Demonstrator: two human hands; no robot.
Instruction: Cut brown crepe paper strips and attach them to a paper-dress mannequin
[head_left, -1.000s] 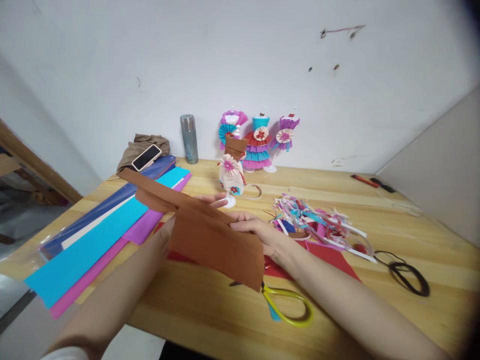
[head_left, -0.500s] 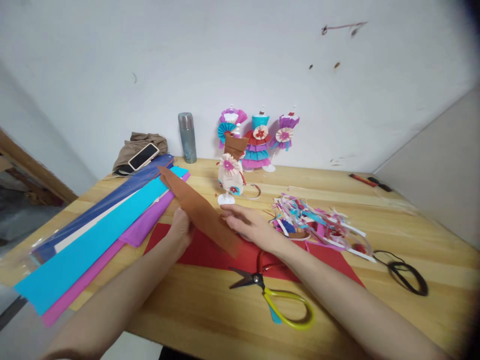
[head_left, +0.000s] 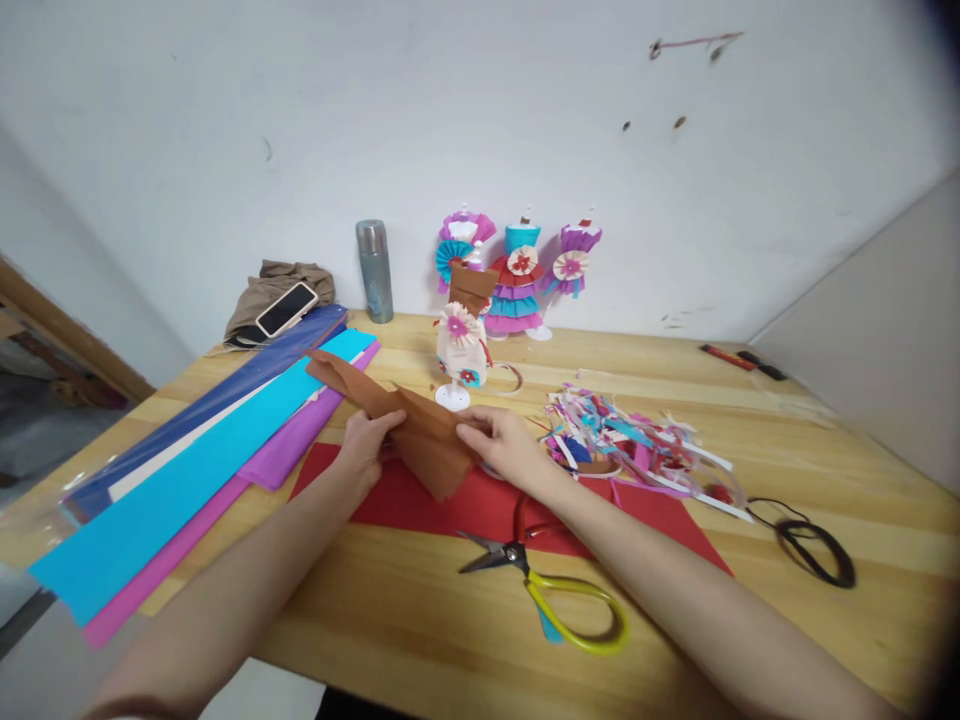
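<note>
A brown sheet of crepe paper (head_left: pixel 431 445) hangs between my two hands, creased and bent near its middle. My left hand (head_left: pixel 367 442) pinches its lower left edge, thumb on top. On the other side, my right hand (head_left: pixel 501 440) grips the right edge between thumb and fingers. Beneath them a red paper sheet (head_left: pixel 442 515) lies flat on the wooden table. Open scissors (head_left: pixel 514 556) with one red and one yellow handle rest partly on that sheet, below my right wrist. Just beyond my hands stands a small dress form (head_left: pixel 461 340) in brown and cream paper with flowers.
Blue, cyan and purple paper strips (head_left: pixel 225 440) lie at left, near a phone (head_left: pixel 287 310) on brown cloth. A flask (head_left: pixel 374 272) and three more dressed forms (head_left: pixel 517 270) stand by the wall. Paper scraps (head_left: pixel 630 440) and a black cord loop (head_left: pixel 817 553) lie right.
My right hand has closed on the brown paper's right edge. The paper, a long smooth strip before, is now bent and creased between both hands.
</note>
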